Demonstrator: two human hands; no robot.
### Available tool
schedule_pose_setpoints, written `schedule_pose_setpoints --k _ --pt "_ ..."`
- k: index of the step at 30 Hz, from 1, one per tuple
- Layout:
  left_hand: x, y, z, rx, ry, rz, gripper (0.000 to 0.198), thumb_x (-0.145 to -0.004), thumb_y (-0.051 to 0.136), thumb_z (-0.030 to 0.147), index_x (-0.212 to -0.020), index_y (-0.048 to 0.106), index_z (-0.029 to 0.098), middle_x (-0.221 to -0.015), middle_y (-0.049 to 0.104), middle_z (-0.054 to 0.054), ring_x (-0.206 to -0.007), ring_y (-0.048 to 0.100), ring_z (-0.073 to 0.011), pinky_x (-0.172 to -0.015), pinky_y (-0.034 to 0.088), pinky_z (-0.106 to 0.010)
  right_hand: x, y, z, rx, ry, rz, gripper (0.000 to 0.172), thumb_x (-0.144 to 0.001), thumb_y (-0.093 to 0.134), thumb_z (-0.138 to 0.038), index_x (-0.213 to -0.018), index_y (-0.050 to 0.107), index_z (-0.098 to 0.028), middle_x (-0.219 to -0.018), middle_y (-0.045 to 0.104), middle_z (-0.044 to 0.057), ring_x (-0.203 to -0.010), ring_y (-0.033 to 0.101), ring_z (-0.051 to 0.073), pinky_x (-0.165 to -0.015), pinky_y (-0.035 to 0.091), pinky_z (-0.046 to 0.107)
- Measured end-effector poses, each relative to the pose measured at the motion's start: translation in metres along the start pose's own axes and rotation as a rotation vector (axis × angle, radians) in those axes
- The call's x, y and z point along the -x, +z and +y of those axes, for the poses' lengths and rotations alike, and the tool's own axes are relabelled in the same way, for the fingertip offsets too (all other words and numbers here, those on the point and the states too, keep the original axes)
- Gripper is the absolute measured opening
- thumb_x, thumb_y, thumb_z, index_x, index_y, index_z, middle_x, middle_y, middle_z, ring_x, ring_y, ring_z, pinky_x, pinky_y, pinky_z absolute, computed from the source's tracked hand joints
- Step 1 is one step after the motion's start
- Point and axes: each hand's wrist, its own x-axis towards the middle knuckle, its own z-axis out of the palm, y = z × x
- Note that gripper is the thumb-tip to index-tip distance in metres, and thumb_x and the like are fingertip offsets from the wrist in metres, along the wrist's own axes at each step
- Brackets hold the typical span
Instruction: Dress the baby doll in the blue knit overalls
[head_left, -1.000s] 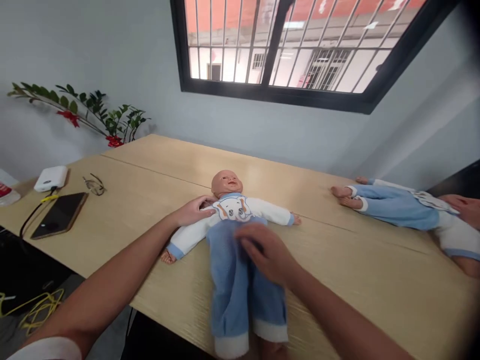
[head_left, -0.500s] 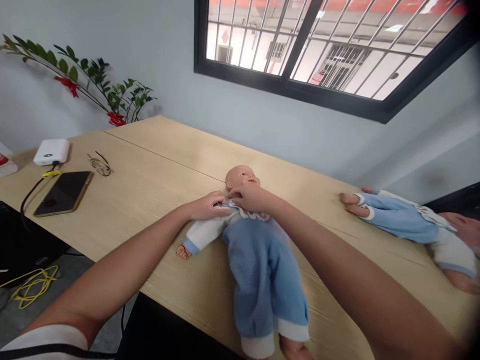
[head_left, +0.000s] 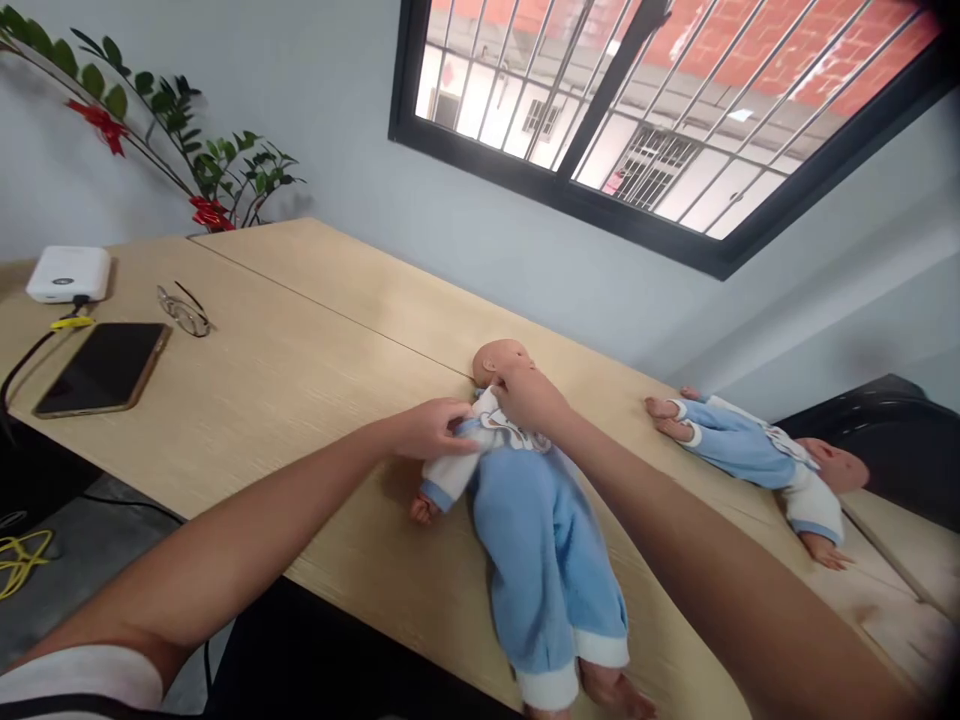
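Note:
A baby doll [head_left: 525, 550] in light-blue trousers and a white-and-blue top lies on its back on the wooden table, head away from me. At its neck, my right hand [head_left: 531, 402] pinches the white collar [head_left: 491, 405] of the top and hides part of the face. My left hand [head_left: 435, 430] grips the top's cloth [head_left: 469, 437] near the shoulder, thumb and fingers closed on it. The sleeve below ends in a blue cuff [head_left: 441, 496]. My right forearm covers the doll's other arm.
A second, similarly dressed doll [head_left: 739, 445] lies to the right, near a black chair [head_left: 885, 430]. On the left are a phone [head_left: 105, 367], eyeglasses [head_left: 184, 310] and a white box [head_left: 69, 274] with a cable. A leafy plant [head_left: 240, 175] stands by the wall below a barred window.
My view has shifted, bringing more of the second doll into sight. My hands have moved apart at the doll's neck; the collar is now lifted by my right fingers, and the doll's head looks turned away.

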Motion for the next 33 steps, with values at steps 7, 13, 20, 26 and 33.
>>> schedule_pose_setpoints --k 7,13,20,26,33 --pt "0.014 0.013 0.020 -0.013 0.103 0.018 0.092 -0.060 0.092 0.059 -0.132 0.051 0.019 -0.119 0.059 -0.010 -0.107 0.057 -0.0281 -0.092 0.048 -0.040 0.005 0.006 0.034 -0.152 0.154 0.245 0.023 -0.102 0.048 -0.023 -0.105 0.070 -0.018 -0.117 0.073 0.014 -0.102 0.066 0.026 -0.084 0.047 0.034" --pt "0.011 0.014 0.023 -0.169 0.220 0.048 0.099 -0.067 0.092 0.052 -0.149 0.044 0.023 -0.126 0.061 -0.011 -0.118 0.056 -0.0317 -0.103 0.046 -0.045 0.003 0.007 0.040 -0.177 0.210 0.293 0.022 -0.101 0.047 -0.023 -0.096 0.068 -0.018 -0.110 0.073 0.013 -0.093 0.065 0.024 -0.082 0.047 0.034" --pt "0.003 0.019 0.006 -0.224 0.152 0.093 0.060 -0.079 0.084 0.040 -0.131 0.059 0.023 -0.103 0.065 -0.004 -0.094 0.062 -0.0226 -0.086 0.050 -0.035 0.007 0.017 0.045 -0.186 0.120 0.355 0.024 -0.099 0.048 -0.022 -0.101 0.072 -0.018 -0.119 0.071 0.015 -0.114 0.062 0.029 -0.100 0.047 0.043" --pt "0.003 0.023 0.003 -0.265 0.236 0.075 0.037 -0.089 0.074 0.040 -0.120 0.063 0.022 -0.105 0.069 -0.005 -0.097 0.064 -0.0220 -0.089 0.048 -0.034 0.017 0.005 0.035 -0.173 -0.569 0.120 0.040 -0.100 0.045 -0.018 -0.131 0.070 -0.021 -0.137 0.069 0.009 -0.133 0.056 0.024 -0.116 0.036 0.042" --pt "0.004 0.019 0.010 -0.271 0.224 0.075 0.031 -0.089 0.074 0.039 -0.114 0.065 0.023 -0.110 0.072 -0.007 -0.104 0.065 -0.0248 -0.095 0.048 -0.037 0.016 -0.012 0.025 0.125 -0.601 0.011 0.028 -0.101 0.050 -0.020 -0.112 0.075 -0.018 -0.113 0.076 0.013 -0.108 0.066 0.026 -0.096 0.041 0.036"
